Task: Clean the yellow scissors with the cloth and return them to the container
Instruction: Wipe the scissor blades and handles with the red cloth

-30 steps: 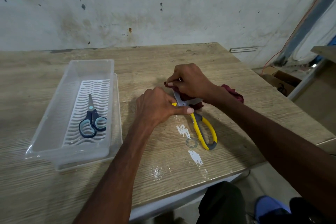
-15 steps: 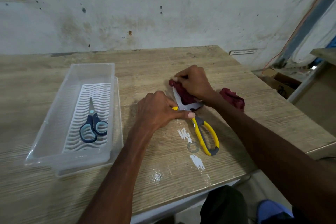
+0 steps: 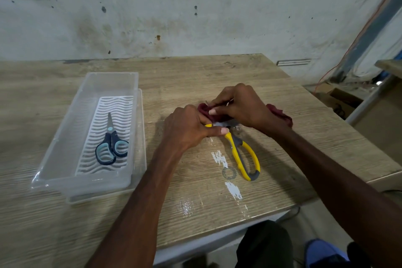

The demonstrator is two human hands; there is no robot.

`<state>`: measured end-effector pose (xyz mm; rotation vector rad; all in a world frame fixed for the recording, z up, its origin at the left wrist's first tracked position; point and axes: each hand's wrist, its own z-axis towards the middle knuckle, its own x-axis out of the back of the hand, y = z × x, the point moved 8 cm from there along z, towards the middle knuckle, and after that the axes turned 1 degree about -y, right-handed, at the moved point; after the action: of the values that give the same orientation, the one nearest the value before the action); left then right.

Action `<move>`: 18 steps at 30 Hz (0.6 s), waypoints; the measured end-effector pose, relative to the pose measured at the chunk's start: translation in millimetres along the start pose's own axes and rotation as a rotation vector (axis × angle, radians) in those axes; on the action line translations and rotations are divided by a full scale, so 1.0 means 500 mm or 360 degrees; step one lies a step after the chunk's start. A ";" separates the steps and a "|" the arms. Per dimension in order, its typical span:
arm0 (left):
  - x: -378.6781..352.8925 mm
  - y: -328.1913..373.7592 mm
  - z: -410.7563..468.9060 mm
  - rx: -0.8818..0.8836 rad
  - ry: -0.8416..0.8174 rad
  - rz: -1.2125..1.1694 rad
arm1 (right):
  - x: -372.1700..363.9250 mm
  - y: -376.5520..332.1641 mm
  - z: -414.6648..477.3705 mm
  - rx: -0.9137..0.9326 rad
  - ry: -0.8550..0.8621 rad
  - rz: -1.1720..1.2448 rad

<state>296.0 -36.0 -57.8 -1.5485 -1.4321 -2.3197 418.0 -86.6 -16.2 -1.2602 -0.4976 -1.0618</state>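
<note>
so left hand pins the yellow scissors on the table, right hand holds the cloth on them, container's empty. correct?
Not empty: the head view shows blue scissors lying in the container. The rest holds: the left hand grips the yellow scissors on the table, and the right hand holds the cloth on them.

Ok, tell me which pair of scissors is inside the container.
The blue-handled scissors, lying in the clear container. The yellow scissors are out on the table, held by the left hand while the right hand holds the cloth over their blades.
</note>
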 end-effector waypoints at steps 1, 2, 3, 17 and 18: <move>0.000 0.003 -0.001 -0.0015 -0.0001 0.0017 | -0.002 0.001 0.002 -0.0005 0.0048 0.0025; 0.001 0.006 -0.002 -0.0025 0.0001 0.0027 | -0.003 0.003 0.004 -0.0014 0.0102 0.0041; 0.002 0.008 -0.003 -0.0030 0.0001 0.0030 | -0.003 0.003 0.006 -0.0025 0.0156 0.0028; 0.002 0.010 -0.003 -0.0094 0.0013 0.0057 | -0.006 -0.012 0.022 -0.0006 0.0384 -0.0082; 0.002 0.008 -0.004 -0.0082 0.0022 0.0035 | -0.008 -0.011 0.025 -0.0016 0.0370 -0.0080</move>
<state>296.0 -39.4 -54.6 -1.5494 -1.3557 -2.3684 414.2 -73.3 -13.0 -1.1205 -0.3479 -1.2368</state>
